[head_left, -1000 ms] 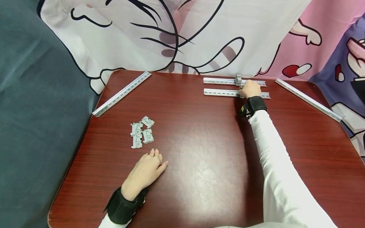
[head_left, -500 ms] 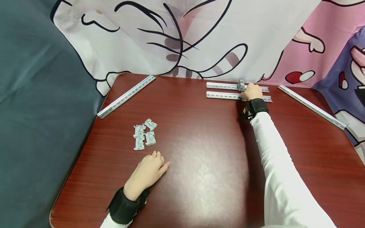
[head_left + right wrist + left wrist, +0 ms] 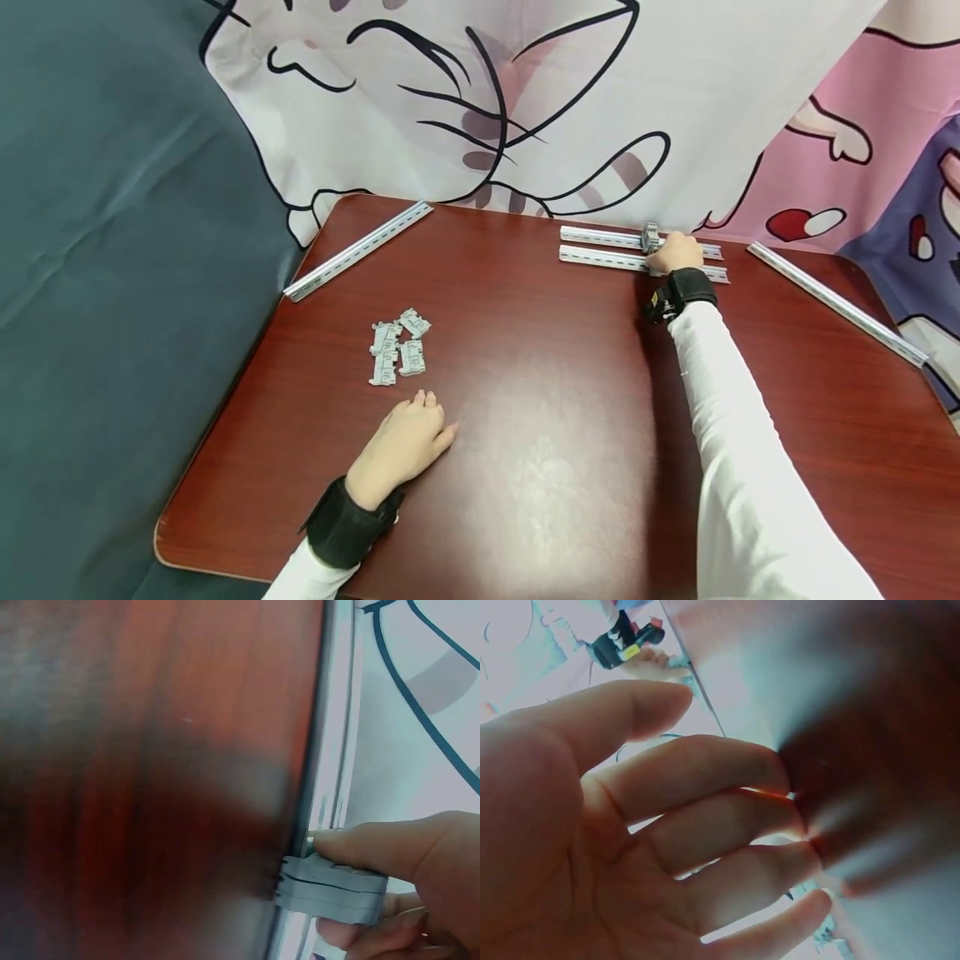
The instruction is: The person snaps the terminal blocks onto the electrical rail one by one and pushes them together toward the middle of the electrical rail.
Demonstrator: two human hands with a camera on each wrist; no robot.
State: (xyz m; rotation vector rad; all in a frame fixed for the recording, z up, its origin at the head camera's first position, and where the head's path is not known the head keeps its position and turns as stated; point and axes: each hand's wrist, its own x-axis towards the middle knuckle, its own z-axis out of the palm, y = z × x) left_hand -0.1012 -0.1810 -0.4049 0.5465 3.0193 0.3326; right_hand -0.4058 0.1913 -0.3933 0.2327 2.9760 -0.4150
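Note:
At the back right, my right hand (image 3: 675, 252) is at the nearer of two parallel slotted metal DIN rails (image 3: 600, 257). In the right wrist view, its thumb and fingers pinch grey terminal blocks (image 3: 330, 889) that sit across the rail, pressed side by side. Another grey terminal block group (image 3: 651, 237) sits on the farther rail (image 3: 600, 237), just beyond the hand. My left hand (image 3: 405, 437) rests on the table with its fingers loosely bent and holds nothing. Several loose pale terminal blocks (image 3: 412, 357) lie flat just beyond its fingertips.
A slotted rail (image 3: 360, 250) lies slantwise at the back left of the brown table (image 3: 495, 333). Another rail (image 3: 836, 304) slants along the right side. A patterned cloth (image 3: 420, 158) hangs behind the table's back edge.
The head view has shifted, so the scene appears farther right and slightly lower at the back. My right hand stays on the blocks at the nearer rail, and my left hand stays resting.

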